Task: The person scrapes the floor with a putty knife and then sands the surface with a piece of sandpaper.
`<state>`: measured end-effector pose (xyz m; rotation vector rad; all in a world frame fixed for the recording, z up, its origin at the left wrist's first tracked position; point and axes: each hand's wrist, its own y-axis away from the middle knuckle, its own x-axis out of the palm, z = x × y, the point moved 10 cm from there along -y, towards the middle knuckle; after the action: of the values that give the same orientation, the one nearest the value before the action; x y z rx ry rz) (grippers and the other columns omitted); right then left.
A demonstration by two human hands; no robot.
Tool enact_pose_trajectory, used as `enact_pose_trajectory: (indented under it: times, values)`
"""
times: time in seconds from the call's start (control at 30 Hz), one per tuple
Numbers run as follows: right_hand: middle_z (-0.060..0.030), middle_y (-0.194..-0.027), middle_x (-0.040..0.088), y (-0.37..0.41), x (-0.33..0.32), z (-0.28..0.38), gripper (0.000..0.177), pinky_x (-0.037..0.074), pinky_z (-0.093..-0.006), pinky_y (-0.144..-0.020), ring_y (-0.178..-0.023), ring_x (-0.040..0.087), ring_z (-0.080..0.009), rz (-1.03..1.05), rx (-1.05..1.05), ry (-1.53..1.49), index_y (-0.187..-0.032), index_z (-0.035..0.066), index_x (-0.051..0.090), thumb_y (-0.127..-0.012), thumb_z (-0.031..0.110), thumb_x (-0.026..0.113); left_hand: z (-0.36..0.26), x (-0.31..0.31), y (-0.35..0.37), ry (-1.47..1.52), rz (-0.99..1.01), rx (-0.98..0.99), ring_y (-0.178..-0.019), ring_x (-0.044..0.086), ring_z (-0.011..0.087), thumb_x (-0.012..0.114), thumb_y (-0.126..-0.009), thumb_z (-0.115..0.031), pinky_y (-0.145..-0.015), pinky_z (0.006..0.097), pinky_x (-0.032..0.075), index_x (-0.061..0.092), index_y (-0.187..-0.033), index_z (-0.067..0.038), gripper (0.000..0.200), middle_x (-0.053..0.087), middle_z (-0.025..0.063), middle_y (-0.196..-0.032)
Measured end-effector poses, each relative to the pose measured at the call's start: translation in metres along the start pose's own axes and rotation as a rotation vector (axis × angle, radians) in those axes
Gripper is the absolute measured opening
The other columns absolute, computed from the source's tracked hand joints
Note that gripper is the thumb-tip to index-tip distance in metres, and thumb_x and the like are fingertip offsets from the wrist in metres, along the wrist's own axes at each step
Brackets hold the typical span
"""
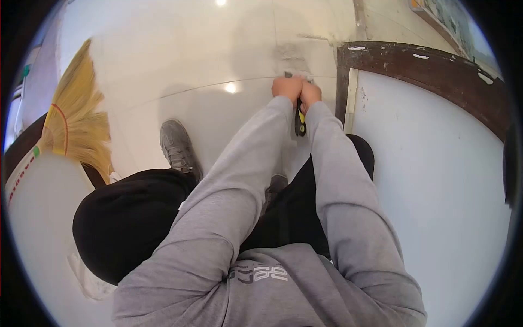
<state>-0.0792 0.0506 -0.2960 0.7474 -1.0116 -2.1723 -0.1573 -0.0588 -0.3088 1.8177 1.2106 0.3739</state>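
Observation:
My left hand [286, 89] and my right hand [310, 92] are pressed together low over the pale tiled floor, both closed round one tool. The black and yellow handle [300, 122] of this tool sticks out below my hands, towards my body. A small dark part shows at the far side of my fingers, but the working end is too hidden and small to make out. Just beyond my hands, a grey smudged patch [292, 53] marks the floor tile.
A straw broom [79, 117] leans at the left. A dark brown frame [430, 68] with white marks edges a pale panel [430, 163] on the right. My grey shoe [177, 144] stands on the floor between broom and hands. A framed object [455, 24] is at the top right.

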Motion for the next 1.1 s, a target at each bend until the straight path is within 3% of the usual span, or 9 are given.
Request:
enact_pose_trajectory:
  times: [0.1,0.17,0.23,0.27,0.33,0.47,0.57,0.9,1.1]
  values:
    - [-0.0345,-0.118,0.066,-0.028,-0.013,-0.024,0.061,0.051,-0.0431,-0.093,-0.114,0.065,-0.0423,-0.120,-0.084,0.387,-0.110,-0.018,0.065,-0.090,0.040,0.066,0.048,-0.016,0.028,0.352,-0.250,-0.122,-0.088,0.070,0.0308,0.065,-0.091,-0.019,-0.072,0.0425,0.053,0.066,-0.100,0.017,0.037,0.071,0.0278,-0.098]
    - [-0.0270,-0.114,0.069,-0.002,0.004,0.006,0.058,0.052,-0.0384,-0.087,-0.104,0.066,-0.0308,-0.135,-0.095,0.505,-0.115,-0.019,0.061,-0.090,0.033,0.069,0.021,-0.028,0.037,0.472,-0.173,-0.192,-0.085,0.070,0.0296,0.065,-0.090,-0.018,-0.069,0.0419,0.054,0.064,-0.101,0.017,0.037,0.071,0.0279,-0.097]
    - [-0.0290,-0.114,0.068,0.002,0.009,0.009,0.061,0.051,-0.0396,-0.088,-0.105,0.066,-0.0328,-0.088,-0.051,0.393,-0.114,-0.020,0.061,-0.091,0.036,0.067,0.024,-0.020,0.028,0.606,-0.090,-0.288,-0.083,0.069,0.0273,0.068,-0.089,-0.018,-0.067,0.0403,0.054,0.064,-0.103,0.018,0.039,0.071,0.0272,-0.096]
    - [-0.0318,-0.117,0.066,0.008,0.008,0.009,0.062,0.050,-0.0414,-0.094,-0.111,0.064,-0.0385,-0.077,-0.055,0.411,-0.115,-0.017,0.063,-0.090,0.041,0.066,0.034,-0.022,0.023,0.475,-0.124,-0.257,-0.098,0.071,0.0372,0.070,-0.085,-0.032,-0.083,0.0433,0.054,0.068,-0.104,0.015,0.051,0.071,0.0311,-0.102]
    - [-0.0339,-0.120,0.065,0.018,0.009,0.032,0.064,0.049,-0.0430,-0.099,-0.116,0.063,-0.0440,-0.111,-0.156,0.644,-0.117,-0.014,0.064,-0.089,0.044,0.066,0.041,-0.022,0.027,0.484,-0.161,-0.216,-0.098,0.071,0.0374,0.071,-0.085,-0.033,-0.084,0.0428,0.054,0.068,-0.103,0.014,0.050,0.071,0.0306,-0.102]
    - [-0.0338,-0.118,0.065,0.025,0.012,0.027,0.066,0.049,-0.0447,-0.098,-0.114,0.063,-0.0456,-0.197,-0.160,0.488,-0.113,-0.014,0.065,-0.090,0.048,0.064,0.039,-0.033,0.021,0.408,-0.232,-0.230,-0.098,0.071,0.0377,0.069,-0.086,-0.034,-0.087,0.0416,0.053,0.070,-0.099,0.011,0.047,0.072,0.0284,-0.102]
    - [-0.0339,-0.115,0.066,0.037,0.014,0.042,0.063,0.050,-0.0455,-0.097,-0.112,0.064,-0.0457,-0.179,-0.216,0.648,-0.110,-0.012,0.067,-0.090,0.048,0.063,0.046,-0.031,0.012,0.317,-0.252,-0.159,-0.097,0.071,0.0368,0.068,-0.088,-0.033,-0.084,0.0416,0.054,0.071,-0.098,0.009,0.044,0.072,0.0274,-0.101]
    - [-0.0340,-0.113,0.067,0.020,0.023,0.039,0.062,0.050,-0.0452,-0.096,-0.111,0.064,-0.0451,-0.172,-0.234,0.527,-0.109,-0.011,0.067,-0.090,0.048,0.063,0.022,-0.039,0.018,0.491,-0.162,-0.155,-0.094,0.072,0.0370,0.068,-0.087,-0.031,-0.081,0.0428,0.054,0.072,-0.098,0.008,0.041,0.072,0.0281,-0.101]
    - [-0.0348,-0.119,0.065,-0.005,0.030,0.011,0.065,0.047,-0.0427,-0.101,-0.118,0.062,-0.0429,0.057,0.014,0.309,-0.117,-0.014,0.064,-0.091,0.046,0.064,0.021,-0.039,0.011,0.374,-0.185,-0.217,-0.100,0.071,0.0388,0.071,-0.084,-0.035,-0.084,0.0417,0.054,0.069,-0.105,0.014,0.053,0.071,0.0305,-0.104]
